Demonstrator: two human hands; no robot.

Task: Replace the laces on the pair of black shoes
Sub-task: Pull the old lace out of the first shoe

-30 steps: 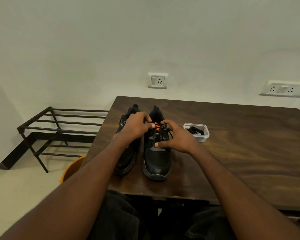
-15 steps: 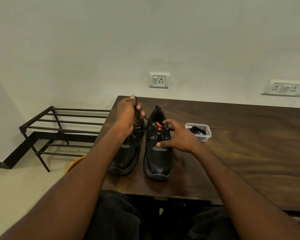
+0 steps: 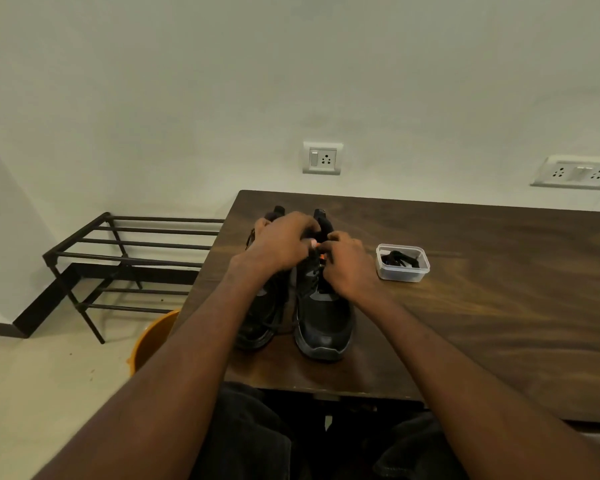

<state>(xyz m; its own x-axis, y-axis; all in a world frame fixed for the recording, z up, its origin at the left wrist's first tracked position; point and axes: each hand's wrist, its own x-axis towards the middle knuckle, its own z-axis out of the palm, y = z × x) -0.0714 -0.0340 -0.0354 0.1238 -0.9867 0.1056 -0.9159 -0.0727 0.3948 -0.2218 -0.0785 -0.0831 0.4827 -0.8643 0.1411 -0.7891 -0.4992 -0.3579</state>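
- Two black shoes stand side by side near the front left edge of the wooden table (image 3: 499,306), toes toward the person: the right shoe (image 3: 323,323) with a grey patch and an orange tab, and the left shoe (image 3: 260,317), half hidden by an arm.
- Two hands work at the right shoe's upper laces (image 3: 317,275): the left hand (image 3: 284,245) and right hand (image 3: 347,265) both have fingers curled there, seemingly pinching lace.
- One clear tub (image 3: 402,263) of dark laces sits just right of the shoes.

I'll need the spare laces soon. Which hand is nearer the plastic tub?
Right. The right hand is on the right shoe, just left of the plastic tub. The left hand is farther left, over both shoes.
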